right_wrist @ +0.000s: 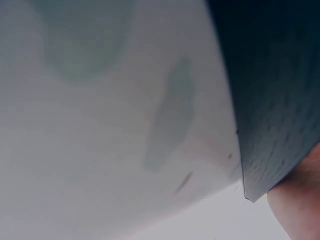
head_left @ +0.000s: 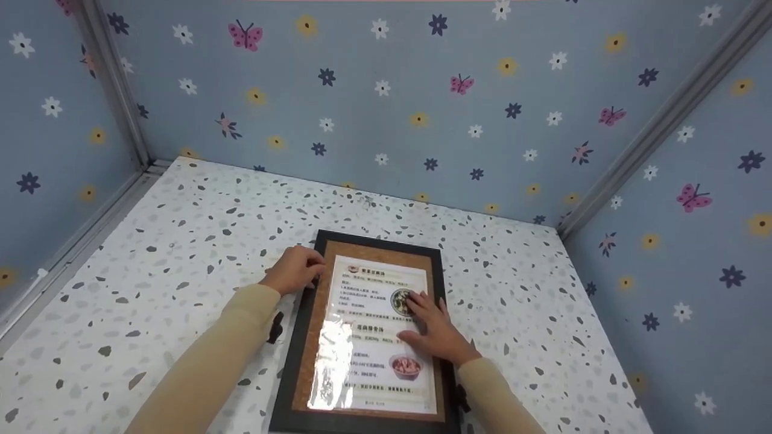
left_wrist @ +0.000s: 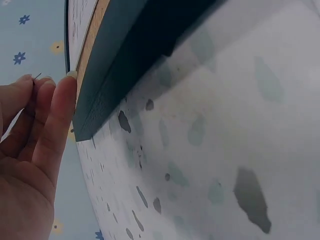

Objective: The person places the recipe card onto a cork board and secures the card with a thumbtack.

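Observation:
A cork board with a black frame lies on the speckled table, and a glossy printed sheet with pictures of bowls of food lies on its cork. My left hand is at the board's upper left edge, its fingers over the frame. Between thumb and fingertips it pinches a thin, dark pin; whatever lies inside the fingers is hidden. My right hand rests on the right side of the sheet with its fingers extended, partly covering the upper bowl picture. In the right wrist view only part of that hand shows beside the frame.
The white speckled table extends around the board. Blue walls with flowers and butterflies stand at the back and both sides, with grey metal strips at the corners. Dark straps show by both wrists.

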Demonstrator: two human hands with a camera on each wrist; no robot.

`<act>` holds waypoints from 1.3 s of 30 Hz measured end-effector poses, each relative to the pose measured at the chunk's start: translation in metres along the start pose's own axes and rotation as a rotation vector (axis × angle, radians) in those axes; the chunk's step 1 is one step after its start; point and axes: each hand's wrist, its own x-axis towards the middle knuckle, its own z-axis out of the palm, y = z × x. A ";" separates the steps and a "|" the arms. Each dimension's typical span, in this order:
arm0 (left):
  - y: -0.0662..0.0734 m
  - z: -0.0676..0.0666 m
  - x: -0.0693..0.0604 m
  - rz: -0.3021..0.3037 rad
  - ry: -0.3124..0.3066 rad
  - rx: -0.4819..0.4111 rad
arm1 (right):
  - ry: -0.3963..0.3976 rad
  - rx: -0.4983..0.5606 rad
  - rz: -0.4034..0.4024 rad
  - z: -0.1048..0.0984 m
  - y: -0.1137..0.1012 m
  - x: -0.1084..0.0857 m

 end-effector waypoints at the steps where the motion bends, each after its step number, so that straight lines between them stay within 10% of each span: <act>1: 0.001 0.002 0.003 0.001 -0.001 0.004 | 0.003 0.000 -0.003 0.000 0.000 0.001; 18: 0.004 0.024 0.034 -0.005 0.020 0.218 | -0.008 0.015 0.026 -0.002 -0.001 -0.001; 39: 0.005 0.026 0.045 -0.055 0.022 0.279 | -0.027 0.028 0.065 -0.004 -0.003 0.000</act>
